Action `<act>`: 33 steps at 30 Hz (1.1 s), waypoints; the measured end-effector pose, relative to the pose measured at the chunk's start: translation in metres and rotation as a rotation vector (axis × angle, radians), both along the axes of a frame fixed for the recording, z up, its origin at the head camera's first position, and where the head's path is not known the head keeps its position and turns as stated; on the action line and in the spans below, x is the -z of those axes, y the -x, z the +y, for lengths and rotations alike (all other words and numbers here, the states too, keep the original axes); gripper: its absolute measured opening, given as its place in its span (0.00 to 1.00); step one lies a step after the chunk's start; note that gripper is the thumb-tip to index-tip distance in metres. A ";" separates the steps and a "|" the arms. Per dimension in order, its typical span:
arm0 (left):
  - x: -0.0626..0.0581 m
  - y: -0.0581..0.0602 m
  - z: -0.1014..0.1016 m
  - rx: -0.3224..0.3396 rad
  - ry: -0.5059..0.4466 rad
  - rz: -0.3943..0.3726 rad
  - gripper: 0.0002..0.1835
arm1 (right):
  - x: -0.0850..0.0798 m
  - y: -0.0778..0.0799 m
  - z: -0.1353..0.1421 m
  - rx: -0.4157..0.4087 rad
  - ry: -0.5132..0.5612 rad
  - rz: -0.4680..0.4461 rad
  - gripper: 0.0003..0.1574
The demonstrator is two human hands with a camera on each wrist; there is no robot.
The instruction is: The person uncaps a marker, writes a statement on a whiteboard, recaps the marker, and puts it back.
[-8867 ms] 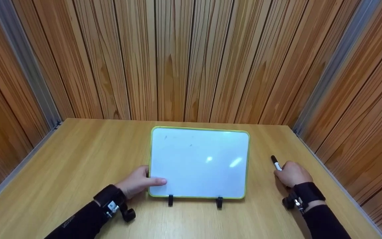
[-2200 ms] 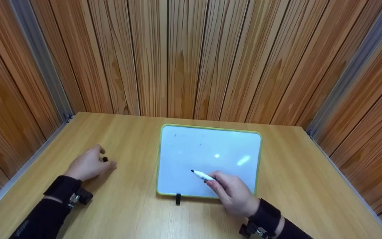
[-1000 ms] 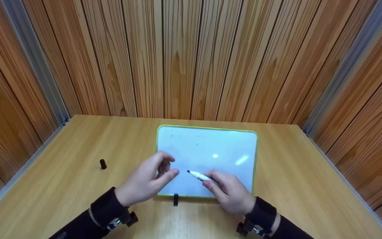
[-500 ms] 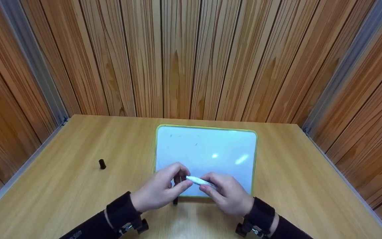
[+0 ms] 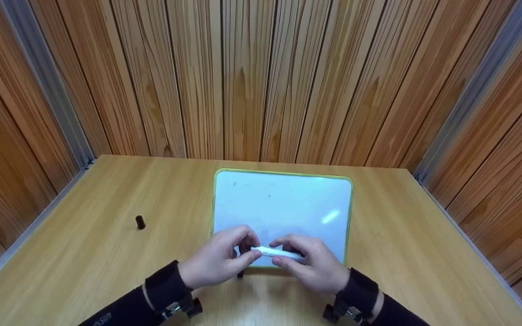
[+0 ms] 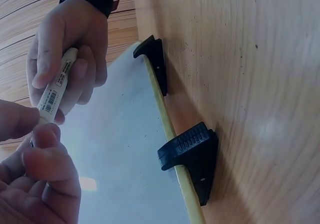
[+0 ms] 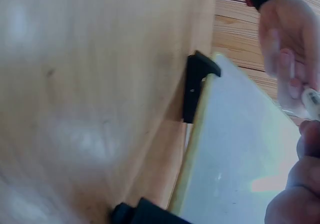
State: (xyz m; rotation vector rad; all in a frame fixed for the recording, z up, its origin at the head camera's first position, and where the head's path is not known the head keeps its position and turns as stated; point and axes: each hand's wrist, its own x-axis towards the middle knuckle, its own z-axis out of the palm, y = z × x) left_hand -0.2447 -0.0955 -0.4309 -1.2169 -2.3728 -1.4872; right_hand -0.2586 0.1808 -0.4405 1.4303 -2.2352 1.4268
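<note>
In front of the whiteboard (image 5: 283, 203), both hands meet on an uncapped white marker (image 5: 281, 253). My left hand (image 5: 220, 256) pinches its tip end between thumb and fingers, hiding the tip. The fingers of my right hand (image 5: 313, 262) are curled round the body near the other end. Seen from the left wrist, a printed label and barcode run along the marker (image 6: 57, 86). The right wrist view catches only a small part of the marker (image 7: 312, 101). The black cap (image 5: 140, 222) lies by itself on the table at the left.
The whiteboard has a yellow-green rim and leans back in black stand feet (image 6: 190, 159) on the wooden table (image 5: 107, 253). A few small dark specks mark its surface. Wood-panelled walls (image 5: 243, 81) enclose the table at the back and sides.
My left hand first held the board's edge, then left the cap on the table at left and came over to the marker. My right hand brought the marker from the right to the board.
</note>
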 end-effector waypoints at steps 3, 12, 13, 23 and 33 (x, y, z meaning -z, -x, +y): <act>0.000 0.001 -0.001 -0.006 0.001 -0.035 0.05 | -0.004 -0.001 0.003 0.000 0.034 -0.113 0.13; 0.001 -0.001 0.001 -0.002 -0.117 -0.186 0.06 | -0.010 -0.001 0.007 -0.142 0.275 -0.405 0.15; 0.001 -0.002 0.001 0.003 -0.137 -0.204 0.06 | -0.009 -0.001 0.006 -0.168 0.315 -0.430 0.15; 0.006 -0.007 0.009 0.068 -0.231 -0.230 0.07 | 0.003 -0.009 -0.004 -0.218 0.393 -0.559 0.16; 0.000 -0.002 0.002 -0.034 -0.220 -0.337 0.16 | -0.002 -0.007 -0.004 -0.099 0.400 -0.591 0.14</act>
